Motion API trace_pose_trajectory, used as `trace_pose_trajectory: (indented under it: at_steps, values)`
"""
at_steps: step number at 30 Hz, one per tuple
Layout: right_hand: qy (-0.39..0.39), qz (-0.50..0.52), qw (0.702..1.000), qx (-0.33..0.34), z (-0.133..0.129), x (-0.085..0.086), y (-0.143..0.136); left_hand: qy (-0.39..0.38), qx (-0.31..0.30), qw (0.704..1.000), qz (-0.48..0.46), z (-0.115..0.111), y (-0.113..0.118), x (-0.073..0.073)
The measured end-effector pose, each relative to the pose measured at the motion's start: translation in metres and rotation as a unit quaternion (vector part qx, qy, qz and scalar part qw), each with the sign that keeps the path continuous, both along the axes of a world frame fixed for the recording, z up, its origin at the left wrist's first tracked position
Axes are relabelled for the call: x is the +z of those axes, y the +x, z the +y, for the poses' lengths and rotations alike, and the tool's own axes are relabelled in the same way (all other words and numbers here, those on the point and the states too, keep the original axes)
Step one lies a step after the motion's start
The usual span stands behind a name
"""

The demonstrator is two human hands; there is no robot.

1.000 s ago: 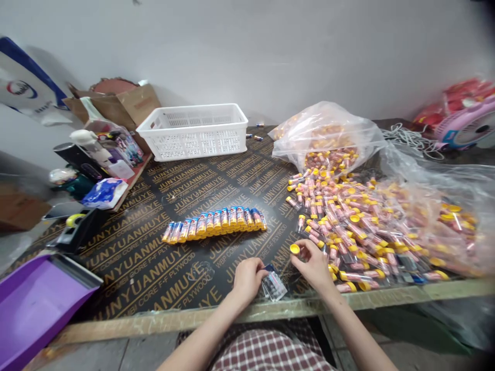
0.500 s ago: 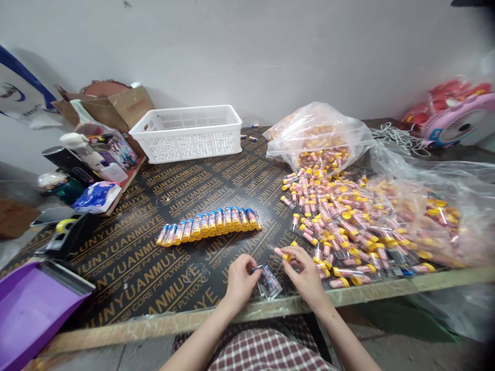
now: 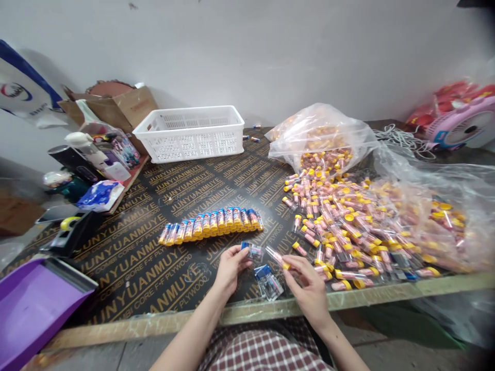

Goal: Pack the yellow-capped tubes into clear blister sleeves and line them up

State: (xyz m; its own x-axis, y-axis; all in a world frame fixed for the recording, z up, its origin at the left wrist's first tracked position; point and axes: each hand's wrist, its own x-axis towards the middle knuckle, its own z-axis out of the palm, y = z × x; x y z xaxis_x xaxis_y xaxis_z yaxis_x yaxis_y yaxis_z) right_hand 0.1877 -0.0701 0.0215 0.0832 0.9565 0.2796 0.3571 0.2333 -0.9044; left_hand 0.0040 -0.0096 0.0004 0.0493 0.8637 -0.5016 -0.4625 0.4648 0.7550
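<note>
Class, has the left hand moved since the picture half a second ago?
Yes: judged against the row of blue-and-yellow tubes, the left hand has moved leftward and forward, nearer the row.

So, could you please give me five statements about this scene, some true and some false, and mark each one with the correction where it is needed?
1. The left hand holds a wrapper. True.
2. The right hand holds nothing. False: the right hand has a tube in its fingers.
3. The row of blue-and-yellow tubes lies in the basket. False: the row lies on the table, in front of the basket.
4. The dustpan is purple. True.
5. The fan is at the left edge of the picture. False: the fan is at the right edge.
</note>
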Motion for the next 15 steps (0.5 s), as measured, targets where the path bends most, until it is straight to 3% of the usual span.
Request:
trace_pose_trajectory:
  at_steps: [4, 6, 7, 8, 10, 12, 13, 15]
  values:
    - [0.004, -0.002, 1.000, 0.002, 0.000, -0.001, -0.001, 0.024, -0.015, 0.999, 0.044, -0.001, 0.000, -0.003]
    - [0.011, -0.007, 1.000, 0.000, 0.000, -0.002, -0.001, 0.076, -0.047, 0.986, 0.141, 0.000, -0.002, -0.006]
    - [0.016, -0.011, 1.000, -0.001, 0.000, -0.002, -0.002, 0.114, -0.067, 0.966, 0.223, 0.000, -0.004, -0.008]
    - [0.019, -0.015, 1.000, -0.001, 0.000, -0.002, -0.002, 0.156, -0.085, 0.931, 0.320, 0.001, -0.006, -0.011]
    - [0.026, -0.022, 0.999, 0.000, 0.001, -0.003, -0.002, 0.223, -0.117, 0.825, 0.506, 0.003, -0.011, -0.016]
    - [0.030, -0.026, 0.999, 0.002, 0.001, -0.004, -0.001, 0.254, -0.149, 0.728, 0.619, 0.004, -0.016, -0.020]
    - [0.032, -0.027, 0.999, 0.002, 0.001, -0.004, -0.001, 0.258, -0.164, 0.697, 0.648, 0.005, -0.019, -0.022]
    - [0.033, -0.026, 0.999, 0.003, 0.001, -0.005, 0.000, 0.263, -0.178, 0.662, 0.679, 0.005, -0.022, -0.022]
